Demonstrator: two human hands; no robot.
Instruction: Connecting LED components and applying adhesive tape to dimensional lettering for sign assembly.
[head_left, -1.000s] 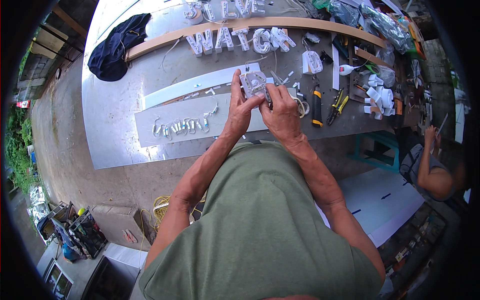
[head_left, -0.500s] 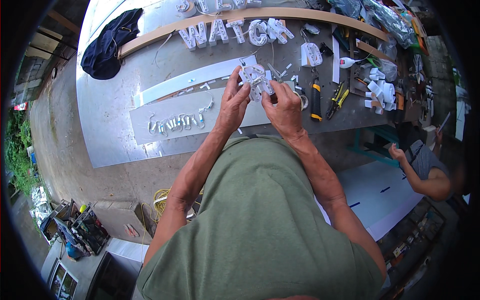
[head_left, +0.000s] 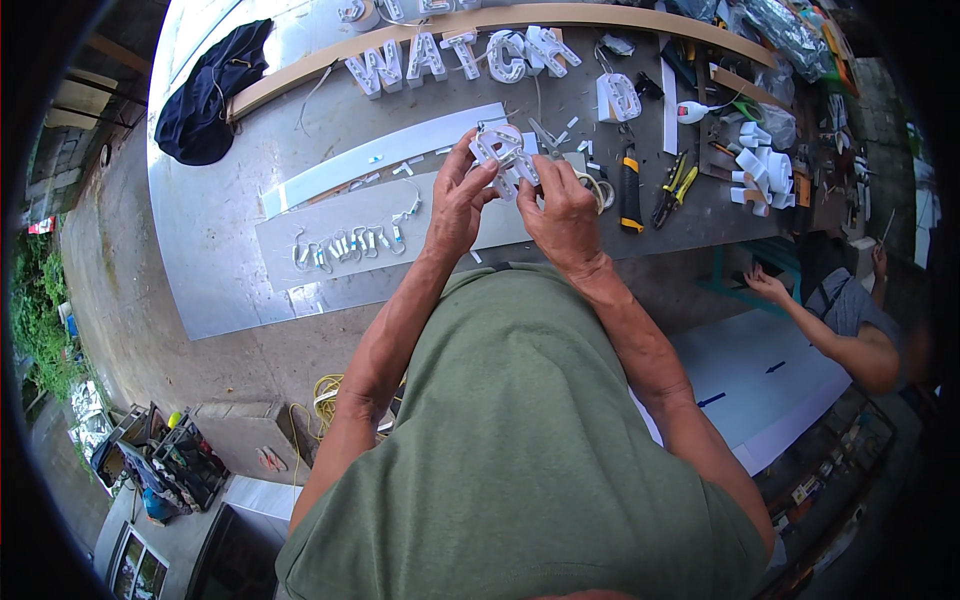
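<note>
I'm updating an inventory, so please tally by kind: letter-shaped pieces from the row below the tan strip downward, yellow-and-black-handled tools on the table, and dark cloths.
Row of letter-shaped pieces: 5
Separate piece right of that row: 1
Piece in both hands: 1
Yellow-and-black-handled tools: 2
Dark cloth: 1
Total: 10

The table (head_left: pixel 215 225) is smooth, softly glossy metal. Above it, the held letter (head_left: pixel 510 160) looks like shiny white plastic. On the table lie matt dark cloth (head_left: pixel 208 100), a smooth, matt, wood-like beam (head_left: pixel 560 15) and crinkled, glossy plastic wrapping (head_left: pixel 785 45).
</note>
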